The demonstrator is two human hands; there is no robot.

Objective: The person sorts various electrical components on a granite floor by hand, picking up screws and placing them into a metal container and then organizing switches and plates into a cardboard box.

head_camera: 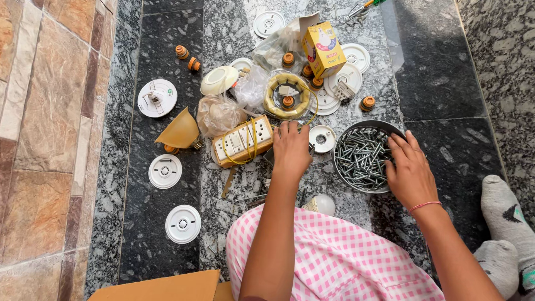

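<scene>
While among steel screws [361, 158], right hand [409, 173].

Both hands [290, 151] [408, 167] reach forward, palms down, fingers bent.

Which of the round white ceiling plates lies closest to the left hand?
The small white plate just right of the left hand, beside the screw bowl; the other white plates lie farther off.
</scene>
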